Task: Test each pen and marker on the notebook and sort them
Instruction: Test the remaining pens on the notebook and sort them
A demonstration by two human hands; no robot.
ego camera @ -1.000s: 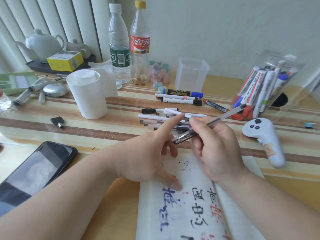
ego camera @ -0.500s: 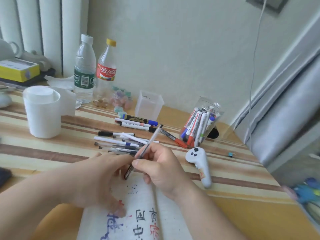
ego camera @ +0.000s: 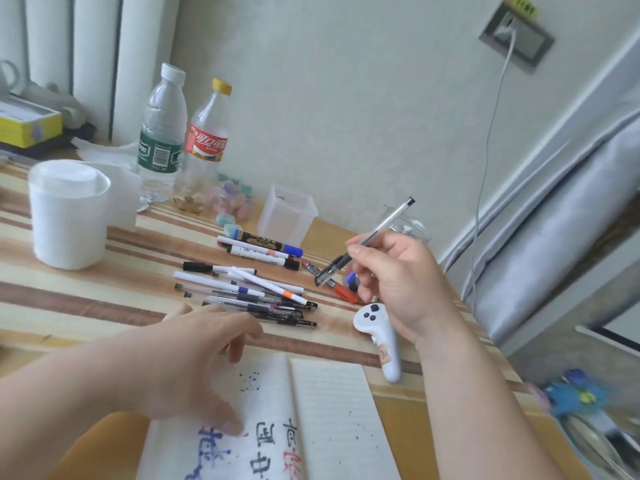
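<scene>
The right hand [ego camera: 398,282] pinches a clear pen [ego camera: 381,226] between thumb and fingers, holding it in the air above the table [ego camera: 104,306] with its dark tip slanting down to the left. The left hand [ego camera: 197,358] rests with loose, spread fingers on the open notebook [ego camera: 329,410]. A heap of pens [ego camera: 242,292] lies just beyond it.

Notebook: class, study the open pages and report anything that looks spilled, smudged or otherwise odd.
Dark ink specks are scattered on the left page of the notebook, beside the left hand; fainter ones dot the lined right page. They look like stray spatter, not writing. The blue character looks blotchy.
</scene>
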